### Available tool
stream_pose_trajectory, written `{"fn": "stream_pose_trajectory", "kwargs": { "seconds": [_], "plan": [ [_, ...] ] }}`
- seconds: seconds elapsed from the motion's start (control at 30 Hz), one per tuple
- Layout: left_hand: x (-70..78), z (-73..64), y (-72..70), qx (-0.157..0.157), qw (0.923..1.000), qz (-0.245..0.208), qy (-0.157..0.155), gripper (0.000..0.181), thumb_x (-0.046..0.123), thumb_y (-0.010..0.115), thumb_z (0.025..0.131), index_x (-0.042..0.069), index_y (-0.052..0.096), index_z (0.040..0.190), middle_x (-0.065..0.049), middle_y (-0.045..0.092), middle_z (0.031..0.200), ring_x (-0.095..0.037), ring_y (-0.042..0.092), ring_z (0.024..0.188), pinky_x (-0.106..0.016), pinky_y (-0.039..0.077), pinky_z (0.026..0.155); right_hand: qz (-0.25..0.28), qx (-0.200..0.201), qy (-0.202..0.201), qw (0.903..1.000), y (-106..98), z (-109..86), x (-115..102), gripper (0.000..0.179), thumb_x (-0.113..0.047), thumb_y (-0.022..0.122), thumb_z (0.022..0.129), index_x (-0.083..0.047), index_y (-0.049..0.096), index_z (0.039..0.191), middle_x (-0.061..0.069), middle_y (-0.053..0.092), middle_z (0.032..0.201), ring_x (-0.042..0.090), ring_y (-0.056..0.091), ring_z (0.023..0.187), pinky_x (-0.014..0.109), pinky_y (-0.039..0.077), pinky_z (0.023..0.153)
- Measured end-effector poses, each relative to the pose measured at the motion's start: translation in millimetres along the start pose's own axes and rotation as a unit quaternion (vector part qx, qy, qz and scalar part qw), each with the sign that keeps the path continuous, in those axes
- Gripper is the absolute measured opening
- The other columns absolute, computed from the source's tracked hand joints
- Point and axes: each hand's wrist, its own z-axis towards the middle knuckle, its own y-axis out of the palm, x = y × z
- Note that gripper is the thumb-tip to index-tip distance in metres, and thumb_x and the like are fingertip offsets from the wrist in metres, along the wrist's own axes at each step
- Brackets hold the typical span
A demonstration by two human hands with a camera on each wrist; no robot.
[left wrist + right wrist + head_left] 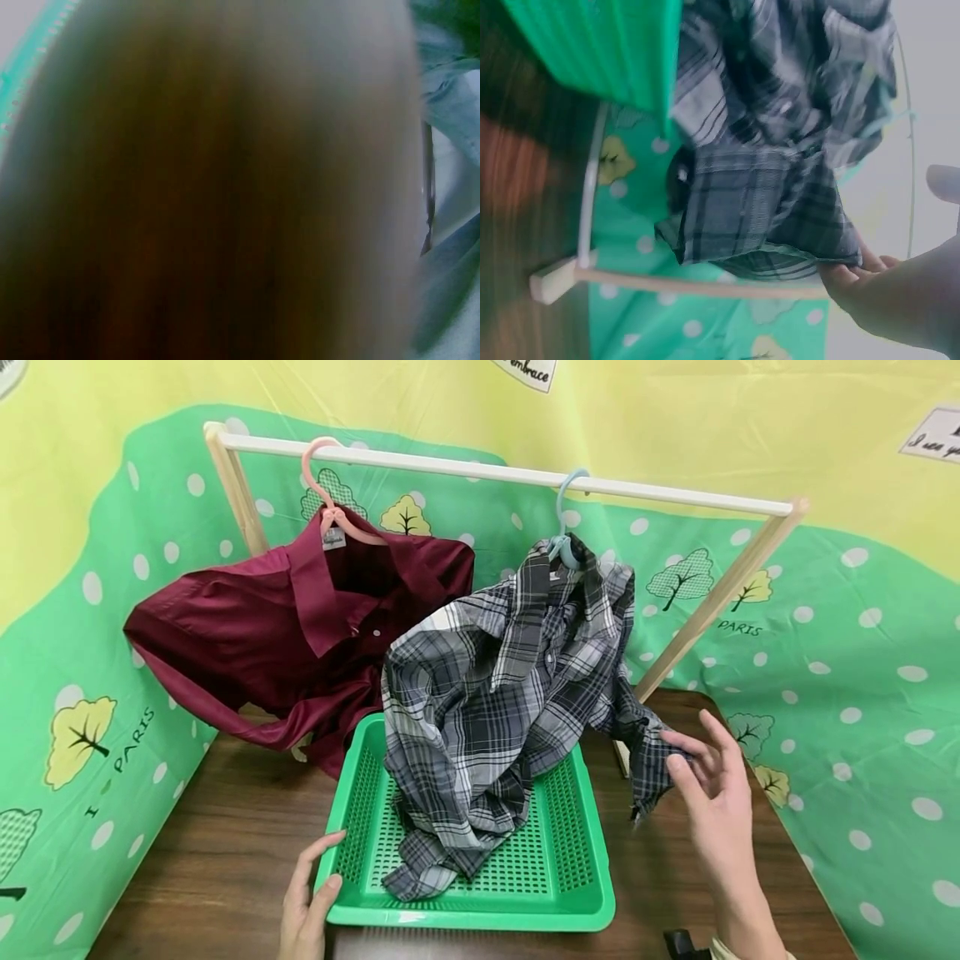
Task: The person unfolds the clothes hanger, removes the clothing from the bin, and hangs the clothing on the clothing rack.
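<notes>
A grey plaid shirt [480, 718] hangs from a blue hanger [564, 527], its lower part draped into a green basket [465, 917]. Out to the right stretches one plaid sleeve [647, 752], and my right hand [720, 793] is at its end. In the right wrist view the fingertips [840, 276] touch the sleeve's edge while the thumb stands apart from the cloth. My left hand [306, 893] is at the basket's left front corner, thumb and index finger spread, tips over the rim. The left wrist view is mostly a dark blur.
A maroon shirt [247, 618] hangs on a pink hanger [318, 477] at the left. Both hangers hook over the white rail [465, 467] of a wooden rack [712, 602]. Everything stands on a brown wooden table [217, 852], with a patterned green-and-yellow cloth [862, 710] behind.
</notes>
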Motion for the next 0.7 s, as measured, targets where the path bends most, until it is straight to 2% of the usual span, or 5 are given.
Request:
{"fn": "stream_pose_trajectory", "kwargs": {
  "seconds": [0.23, 0.43, 0.5, 0.6, 0.7],
  "plan": [
    [-2.3, -0.2, 0.3, -0.001, 0.9999, -0.015, 0.007, 0.045, -0.01, 0.051, 0.103, -0.008, 0.062, 0.146, 0.019, 0.071, 0.144, 0.004, 0.062, 0.134, -0.01, 0.047, 0.107, -0.018, -0.021, -0.006, 0.9996, -9, 11.3, 32, 0.056, -0.009, 0.052, 0.119, -0.018, 0.042, 0.173, -0.019, 0.079, 0.124, -0.003, 0.061, 0.138, 0.014, 0.038, 0.111],
    [-3.9, 0.1, 0.5, -0.003, 0.9998, -0.019, 0.01, 0.046, -0.011, 0.05, 0.102, -0.008, 0.062, 0.147, 0.017, 0.071, 0.145, 0.004, 0.061, 0.136, -0.011, 0.046, 0.108, 0.026, -0.08, 0.025, 0.9962, -10, 17.1, 73, 0.043, -0.019, 0.043, 0.123, -0.024, 0.042, 0.166, -0.019, 0.08, 0.127, -0.006, 0.062, 0.113, 0.013, 0.042, 0.097],
    [-4.3, 0.3, 0.5, -0.003, 0.9997, -0.02, 0.012, 0.047, -0.011, 0.049, 0.102, -0.008, 0.062, 0.147, 0.018, 0.071, 0.145, 0.004, 0.06, 0.137, -0.011, 0.044, 0.109, 0.035, -0.1, 0.052, 0.993, -11, 18.9, 86, 0.044, -0.025, 0.039, 0.124, -0.021, 0.037, 0.168, -0.02, 0.08, 0.128, -0.008, 0.062, 0.111, 0.013, 0.042, 0.096],
    [-4.4, 0.2, 0.3, -0.003, 0.9997, -0.019, 0.013, 0.047, -0.011, 0.05, 0.102, -0.008, 0.062, 0.147, 0.018, 0.071, 0.146, 0.004, 0.06, 0.137, -0.011, 0.045, 0.109, 0.026, -0.127, 0.088, 0.9877, -13, 20.5, 102, 0.056, -0.032, 0.033, 0.125, -0.008, 0.024, 0.175, -0.025, 0.078, 0.128, -0.012, 0.065, 0.12, 0.013, 0.043, 0.103],
    [-4.3, -0.2, 0.0, -0.004, 0.9998, -0.017, 0.011, 0.046, -0.009, 0.051, 0.103, -0.008, 0.062, 0.147, 0.017, 0.071, 0.146, 0.004, 0.062, 0.134, -0.01, 0.046, 0.107, 0.006, -0.139, 0.102, 0.9849, -15, 19.7, 113, 0.067, -0.035, 0.028, 0.125, 0.003, 0.013, 0.177, -0.027, 0.078, 0.128, -0.011, 0.066, 0.127, 0.012, 0.042, 0.106]
  ]
}}
